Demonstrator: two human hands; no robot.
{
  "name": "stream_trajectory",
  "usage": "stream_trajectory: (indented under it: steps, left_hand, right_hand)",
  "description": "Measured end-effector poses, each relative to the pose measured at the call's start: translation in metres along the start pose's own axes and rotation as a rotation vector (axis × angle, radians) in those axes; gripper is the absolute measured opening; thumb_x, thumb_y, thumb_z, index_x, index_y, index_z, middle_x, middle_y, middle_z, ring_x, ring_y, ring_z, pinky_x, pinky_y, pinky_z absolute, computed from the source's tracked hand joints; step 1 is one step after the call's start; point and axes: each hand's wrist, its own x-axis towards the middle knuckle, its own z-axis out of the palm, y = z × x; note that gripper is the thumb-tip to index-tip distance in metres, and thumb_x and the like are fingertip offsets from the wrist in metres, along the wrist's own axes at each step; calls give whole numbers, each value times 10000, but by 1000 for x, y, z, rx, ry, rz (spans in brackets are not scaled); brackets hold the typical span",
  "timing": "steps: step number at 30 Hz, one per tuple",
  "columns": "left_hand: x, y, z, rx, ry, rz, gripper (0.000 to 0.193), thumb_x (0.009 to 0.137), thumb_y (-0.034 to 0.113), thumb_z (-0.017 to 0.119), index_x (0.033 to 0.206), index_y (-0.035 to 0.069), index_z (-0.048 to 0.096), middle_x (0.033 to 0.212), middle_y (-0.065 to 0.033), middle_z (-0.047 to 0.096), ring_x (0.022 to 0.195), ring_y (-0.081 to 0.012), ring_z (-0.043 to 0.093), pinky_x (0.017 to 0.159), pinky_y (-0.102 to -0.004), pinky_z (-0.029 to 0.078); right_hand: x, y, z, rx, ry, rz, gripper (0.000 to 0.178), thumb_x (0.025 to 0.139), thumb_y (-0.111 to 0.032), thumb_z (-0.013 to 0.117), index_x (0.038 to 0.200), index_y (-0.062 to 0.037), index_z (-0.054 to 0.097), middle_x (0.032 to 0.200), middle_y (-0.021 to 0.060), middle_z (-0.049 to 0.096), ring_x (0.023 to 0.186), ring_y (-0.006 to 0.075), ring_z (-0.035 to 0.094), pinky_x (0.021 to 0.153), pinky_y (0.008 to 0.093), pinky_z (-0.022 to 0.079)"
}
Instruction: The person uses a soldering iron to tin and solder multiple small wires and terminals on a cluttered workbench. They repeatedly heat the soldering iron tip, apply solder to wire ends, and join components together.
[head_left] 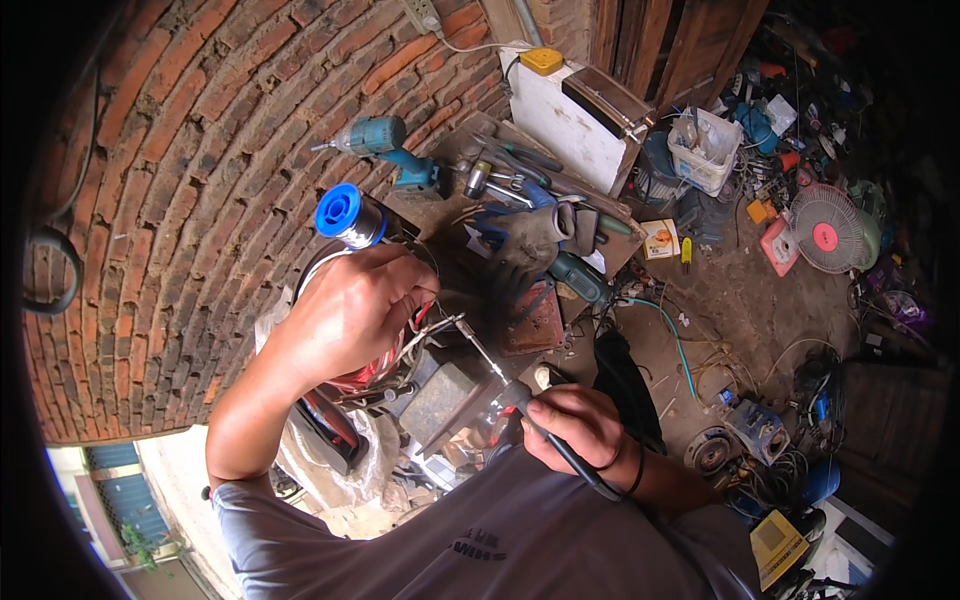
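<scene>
My right hand (580, 428) is closed round the dark handle of a soldering iron (516, 394), whose metal shaft points up and left. Its tip is close to the end of a bundle of wires (432, 328), by the fingers of my left hand (362, 308). That hand is pinched on a thin wire, with a bit of red showing at the fingertips; the fingers partly hide it. Just beyond the left hand stands a blue-ended spool of solder wire (342, 212). A grey blocky metal piece (436, 398) sits below the wires.
On the bench beyond lie a teal cordless driver (375, 137), a hammer (478, 178), work gloves (530, 238) and a green power tool (578, 277). A brick wall (210, 190) borders the left. At right are a fan (828, 230), a white basket (703, 150) and loose cables.
</scene>
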Motion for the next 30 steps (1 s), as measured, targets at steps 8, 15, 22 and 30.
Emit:
stream_trajectory:
  steps: [8,15,22,30]
  left_hand:
    - [0,0,0,0,-8,-7,166,839,-28,705,1003,-3,702,947,-166,708,873,-389,711,744,-458,579]
    - [0,0,2,-1,-11,-6,170,832,-44,695,997,-4,703,951,-165,713,871,-386,715,744,-453,583]
    - [2,0,1,-1,-6,-2,176,822,-60,687,989,-5,704,945,-164,713,877,-387,714,748,-451,583]
    - [3,3,-1,-8,-16,-18,166,834,-42,691,995,-3,706,958,-163,711,885,-388,712,753,-452,582]
  right_hand:
    - [-1,0,1,-14,1,-6,526,769,83,770,1278,54,643,919,120,691,726,270,700,644,359,597]
    - [0,0,1,-6,4,-5,528,773,78,770,1284,52,639,930,124,693,732,275,703,649,362,598]
    - [0,0,0,-13,-1,-6,521,774,78,769,1278,56,637,923,128,692,730,277,700,648,365,596]
    - [0,0,0,-2,-3,-7,511,770,83,767,1264,65,637,912,131,690,722,274,697,645,368,600]
